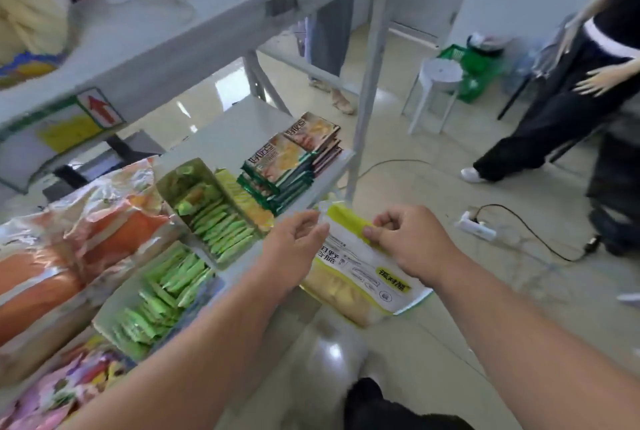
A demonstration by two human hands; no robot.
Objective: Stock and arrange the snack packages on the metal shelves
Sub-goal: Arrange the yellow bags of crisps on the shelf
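Low centre of the frame, the left hand (pixel 297 239) and right hand (pixel 403 237) each pinch the top edge of a yellow-and-white snack bag (pixel 360 277), held just off the shelf's front edge; left of it sit open boxes of green packets (pixel 214 221); beyond, toward mid-frame, stacked green packages (pixel 277 170) lie on the metal shelf (pixel 228 128)

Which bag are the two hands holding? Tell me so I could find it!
Find the grey metal shelf with the snacks. Past its front edge, the left hand and right hand pinch the top of a yellow and white snack bag. Unlike the green packets in boxes, it hangs off the shelf.
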